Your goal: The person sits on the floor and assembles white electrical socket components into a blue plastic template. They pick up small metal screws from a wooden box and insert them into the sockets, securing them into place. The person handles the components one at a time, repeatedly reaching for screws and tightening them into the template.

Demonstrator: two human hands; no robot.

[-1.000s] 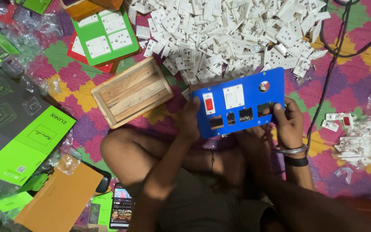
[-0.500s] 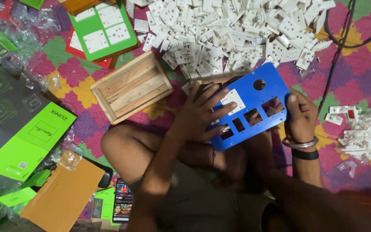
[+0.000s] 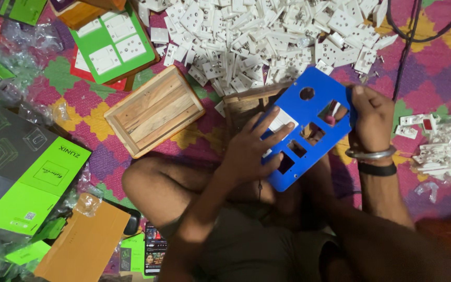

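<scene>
We hold the blue plate (image 3: pixel 309 133) between both hands above our lap, its long axis running on a slant from lower left to upper right. Our right hand (image 3: pixel 371 117) is clamped on the upper right edge, thumb over the face. Our left hand (image 3: pixel 251 149) lies spread and flat on the lower left part, fingers pressing on a white socket module (image 3: pixel 279 122) seated in one cutout, closed around nothing. The empty cutouts lie between the two hands, nearer the left. An open wooden box (image 3: pixel 244 104) sits just behind the plate on the patterned mat (image 3: pixel 434 62), the heap of white sockets (image 3: pixel 267 36) beyond it
</scene>
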